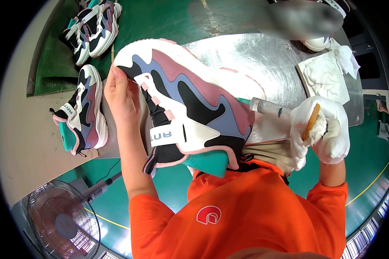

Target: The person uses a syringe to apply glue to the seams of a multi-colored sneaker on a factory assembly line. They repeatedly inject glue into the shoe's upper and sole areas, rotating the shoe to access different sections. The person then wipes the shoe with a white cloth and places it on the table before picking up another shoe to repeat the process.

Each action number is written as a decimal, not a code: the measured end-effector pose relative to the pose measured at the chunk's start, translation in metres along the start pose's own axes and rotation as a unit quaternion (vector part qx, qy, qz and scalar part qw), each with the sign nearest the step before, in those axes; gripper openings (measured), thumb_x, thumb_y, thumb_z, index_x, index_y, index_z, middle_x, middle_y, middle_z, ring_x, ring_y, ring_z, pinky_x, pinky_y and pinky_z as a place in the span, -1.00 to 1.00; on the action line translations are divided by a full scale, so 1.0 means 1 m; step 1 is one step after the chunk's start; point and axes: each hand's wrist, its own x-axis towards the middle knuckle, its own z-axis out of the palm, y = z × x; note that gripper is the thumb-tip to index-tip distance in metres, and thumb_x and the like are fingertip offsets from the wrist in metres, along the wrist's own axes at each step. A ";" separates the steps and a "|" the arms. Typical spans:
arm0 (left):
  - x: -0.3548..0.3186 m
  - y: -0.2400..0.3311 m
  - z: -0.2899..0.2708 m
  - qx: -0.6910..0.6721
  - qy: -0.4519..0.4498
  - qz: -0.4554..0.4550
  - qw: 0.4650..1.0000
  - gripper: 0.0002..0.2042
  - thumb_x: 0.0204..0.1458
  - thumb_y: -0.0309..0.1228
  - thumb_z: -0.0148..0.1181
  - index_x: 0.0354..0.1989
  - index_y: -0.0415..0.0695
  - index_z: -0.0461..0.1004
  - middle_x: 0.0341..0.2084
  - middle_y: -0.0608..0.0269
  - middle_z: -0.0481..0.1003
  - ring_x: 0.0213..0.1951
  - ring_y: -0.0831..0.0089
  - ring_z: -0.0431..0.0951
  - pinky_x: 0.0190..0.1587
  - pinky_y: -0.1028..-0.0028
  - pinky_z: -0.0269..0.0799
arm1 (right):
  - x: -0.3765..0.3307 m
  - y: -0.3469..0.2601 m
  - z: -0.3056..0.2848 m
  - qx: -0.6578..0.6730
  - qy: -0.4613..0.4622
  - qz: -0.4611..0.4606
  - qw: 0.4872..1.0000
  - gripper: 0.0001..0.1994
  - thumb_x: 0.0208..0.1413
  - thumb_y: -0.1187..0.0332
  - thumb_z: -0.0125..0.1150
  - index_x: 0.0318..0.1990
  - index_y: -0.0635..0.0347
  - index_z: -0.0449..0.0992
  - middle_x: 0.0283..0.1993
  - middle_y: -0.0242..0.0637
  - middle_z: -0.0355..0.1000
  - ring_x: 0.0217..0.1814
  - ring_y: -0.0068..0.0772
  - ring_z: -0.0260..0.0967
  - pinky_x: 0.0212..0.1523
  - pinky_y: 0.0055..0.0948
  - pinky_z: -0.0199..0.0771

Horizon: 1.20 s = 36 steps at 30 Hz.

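Note:
A pink, blue, black and white sneaker (194, 101) is held up on its side in front of me, its toe toward the upper left. My bare left hand (123, 97) is closed around the toe end. A green shoe last (209, 163) fills its collar. In a white glove, my right hand (333, 129) grips a clear syringe (270, 108). The syringe's green tip points at the sneaker's edge near the heel and sole; whether it touches I cannot tell. A yellow-brown stick (311, 123) beside a wad of white cloth is also in that hand.
Another such sneaker (88, 112) lies at the left, with more sneakers (100, 28) beyond it. White cloth (326, 77) rests on a pad at the right of the metal plate (233, 47). A floor fan (65, 222) stands lower left.

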 end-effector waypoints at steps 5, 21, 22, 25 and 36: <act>0.003 -0.006 -0.008 -0.026 -0.012 0.002 1.000 -0.63 0.30 -0.27 -0.05 0.08 -0.36 0.34 -0.07 0.16 0.48 -0.05 0.45 0.51 0.00 0.50 0.41 | -0.003 0.003 0.002 0.016 0.052 0.039 0.998 -0.28 -0.38 -0.05 0.53 -0.41 0.55 0.33 -0.64 -0.06 0.33 -0.74 -0.25 0.33 -0.76 -0.43 0.35; 0.007 -0.007 -0.025 0.028 0.040 -0.060 0.997 -0.62 0.32 -0.23 -0.09 0.06 -0.33 0.36 -0.06 0.17 0.48 -0.03 0.49 0.47 0.05 0.49 0.32 | -0.007 0.047 -0.027 0.198 -0.075 -0.093 0.973 -0.32 -0.26 0.25 0.55 -0.15 0.71 0.34 -0.49 0.09 0.40 -0.56 -0.13 0.45 -0.63 -0.36 0.46; 0.007 -0.008 -0.026 0.030 0.037 -0.064 0.997 -0.62 0.32 -0.22 -0.08 0.06 -0.33 0.36 -0.06 0.18 0.47 -0.04 0.50 0.46 0.05 0.50 0.32 | -0.007 0.052 -0.029 0.208 -0.086 -0.105 0.969 -0.33 -0.25 0.26 0.55 -0.14 0.70 0.33 -0.49 0.09 0.39 -0.56 -0.13 0.45 -0.63 -0.35 0.45; 0.009 -0.010 -0.032 0.073 0.035 -0.076 0.994 -0.63 0.31 -0.21 -0.07 0.02 -0.32 0.37 -0.10 0.23 0.47 -0.10 0.57 0.45 -0.01 0.57 0.32 | -0.009 0.059 -0.021 0.257 -0.041 -0.110 0.959 -0.41 -0.26 0.40 0.48 -0.13 0.68 0.34 -0.51 0.05 0.38 -0.57 -0.13 0.44 -0.63 -0.35 0.44; 0.026 -0.022 -0.065 0.290 0.064 0.039 0.954 -0.64 0.27 -0.09 0.01 -0.34 -0.17 0.43 -0.51 0.49 0.35 -0.47 0.75 0.28 -0.40 0.68 0.18 | -0.012 0.074 -0.028 0.241 -0.044 -0.117 0.963 -0.53 -0.35 0.70 0.23 -0.13 0.61 0.34 -0.50 0.05 0.42 -0.53 -0.20 0.45 -0.55 -0.40 0.47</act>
